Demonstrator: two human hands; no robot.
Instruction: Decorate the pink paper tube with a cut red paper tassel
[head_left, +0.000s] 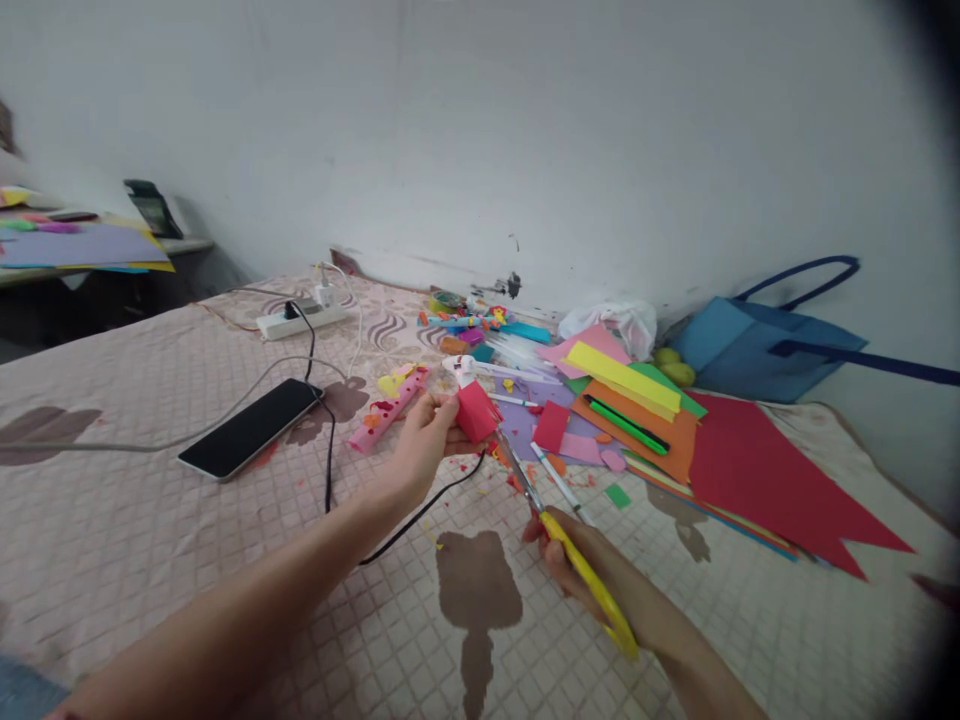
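Between the thumb and fingers of my left hand (426, 435) is a small piece of red paper (477, 410). My right hand (562, 550) grips a pair of scissors with yellow handles (589, 580). The scissor blades point up and left, and their tips reach the lower right edge of the red paper. Whether the blades are apart is too small to tell. Just left of my left hand lies a pink decorated paper strip (386, 412). Another red paper piece (552, 427) rests on a purple sheet (517, 405) to the right.
A black phone (251, 428) and a white power strip (304, 320) with cables lie at left. Coloured sheets, a green marker (627, 425) and a large red sheet (772, 475) cover the right side. A blue bag (772, 345) leans by the wall. Paper scraps are scattered centrally.
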